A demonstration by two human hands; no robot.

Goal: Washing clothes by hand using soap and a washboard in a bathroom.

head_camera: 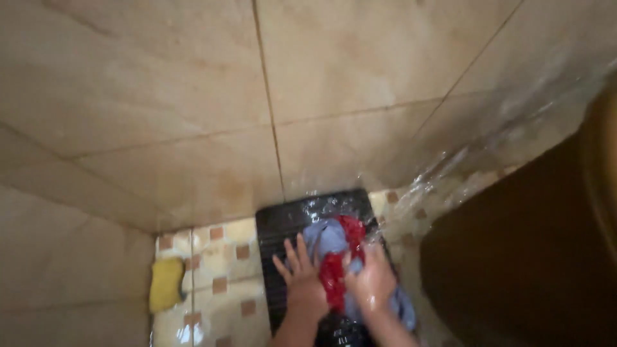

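Motion blur softens both hands, and a dark brown bulk (533, 257) cuts off the right side. One wet cloth (337, 257), red and blue-grey, lies on one black ribbed washboard (283, 225), its long axis running away from the person. Left hand (302, 283) presses flat, fingers spread; right hand (371, 277) rests flat, grasping nothing. One yellow sponge (166, 283) lies apart on the tiled floor (222, 270).

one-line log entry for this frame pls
left hand: flat on black ribbed washboard | right hand: pressing wet red-and-blue cloth | yellow sponge: left, on tiled floor | water splashing
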